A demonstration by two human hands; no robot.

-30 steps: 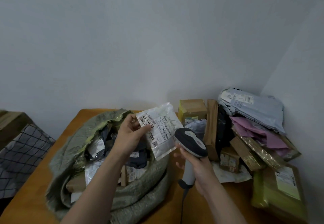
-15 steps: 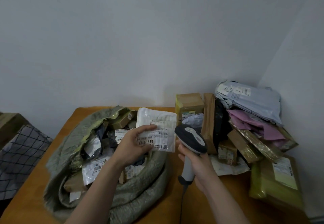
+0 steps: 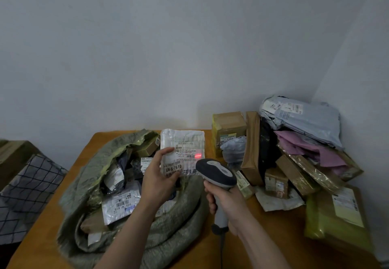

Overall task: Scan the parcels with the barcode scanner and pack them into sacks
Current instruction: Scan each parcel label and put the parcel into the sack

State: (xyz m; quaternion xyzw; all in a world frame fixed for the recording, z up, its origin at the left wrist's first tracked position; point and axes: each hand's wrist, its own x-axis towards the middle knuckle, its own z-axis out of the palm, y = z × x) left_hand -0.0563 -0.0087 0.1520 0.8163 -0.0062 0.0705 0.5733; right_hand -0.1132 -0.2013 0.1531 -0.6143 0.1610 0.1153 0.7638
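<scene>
The left hand, clamped on the packet, has flattened it; the scanner, gripped in the right hand, now lights its label, so bagging follows.

Bare table between sack, parcel heap.

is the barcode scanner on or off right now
On. A red glow lies across the label of the white parcel in the left hand, just ahead of the barcode scanner in the right hand.

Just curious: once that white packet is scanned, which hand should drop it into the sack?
Probably the left hand: it holds the white packet over the open sack.
</scene>
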